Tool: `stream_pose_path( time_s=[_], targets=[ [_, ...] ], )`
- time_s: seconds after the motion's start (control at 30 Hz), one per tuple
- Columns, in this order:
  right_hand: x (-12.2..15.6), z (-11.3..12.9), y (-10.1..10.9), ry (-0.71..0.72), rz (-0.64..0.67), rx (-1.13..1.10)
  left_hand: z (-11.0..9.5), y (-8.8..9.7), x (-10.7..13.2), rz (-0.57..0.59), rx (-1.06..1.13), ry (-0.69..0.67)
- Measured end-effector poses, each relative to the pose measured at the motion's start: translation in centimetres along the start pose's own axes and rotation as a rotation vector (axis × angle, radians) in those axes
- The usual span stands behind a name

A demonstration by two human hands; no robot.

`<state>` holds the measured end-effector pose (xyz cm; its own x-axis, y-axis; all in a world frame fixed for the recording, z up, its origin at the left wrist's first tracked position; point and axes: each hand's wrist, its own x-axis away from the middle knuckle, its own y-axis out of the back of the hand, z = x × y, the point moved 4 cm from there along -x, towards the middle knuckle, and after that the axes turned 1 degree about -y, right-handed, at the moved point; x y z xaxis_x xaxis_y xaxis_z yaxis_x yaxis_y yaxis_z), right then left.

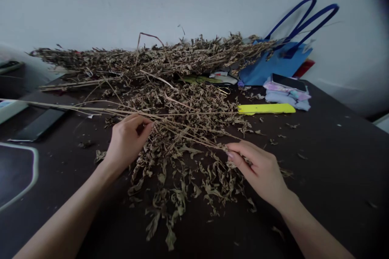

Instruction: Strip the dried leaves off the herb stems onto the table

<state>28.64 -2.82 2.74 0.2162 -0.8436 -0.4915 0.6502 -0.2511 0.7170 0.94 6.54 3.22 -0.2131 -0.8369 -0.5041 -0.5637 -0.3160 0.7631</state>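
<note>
A long, branched dried stem (100,109) stretches across from the left edge to the middle, mostly bare of leaves. My left hand (129,135) is closed in a pinch at the stem where it forks. Toward the branch tips on the right, my right hand (258,166) pinches a thin end of the stem between thumb and fingers. Beneath both hands lies a loose heap of dry, curled leaves (182,141), spread over the dark table (334,170). What exactly lies between the right fingertips is partly hidden.
A big bundle of dried plants (182,56) lies along the wall. Right of it stand a blue bag (267,68), a phone (288,82) on folded cloth (287,99) and a yellow strip (266,108). Gold-handled scissors (224,90) lie behind the heap; a dark flat object (39,123) lies left.
</note>
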Motion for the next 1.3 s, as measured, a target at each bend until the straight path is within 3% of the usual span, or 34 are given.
stream_pose_path(
  time_s=[0.17,0.43,0.83,1.3],
  targets=[
    [-0.1,0.1,-0.2,-0.035,0.022,-0.005,0.0,-0.8,0.3,0.197,0.001,0.003],
    [0.0,0.4,-0.4,0.047,0.036,0.016,-2.0,-0.8,0.7,0.055,0.002,-0.099],
    [0.0,0.5,-0.6,0.07,0.059,0.021,-2.1,-2.4,1.0,0.137,-0.026,-0.251],
    [0.0,0.5,-0.8,0.084,0.065,0.011,-4.2,-2.6,1.9,0.146,0.097,-0.37]
  ],
)
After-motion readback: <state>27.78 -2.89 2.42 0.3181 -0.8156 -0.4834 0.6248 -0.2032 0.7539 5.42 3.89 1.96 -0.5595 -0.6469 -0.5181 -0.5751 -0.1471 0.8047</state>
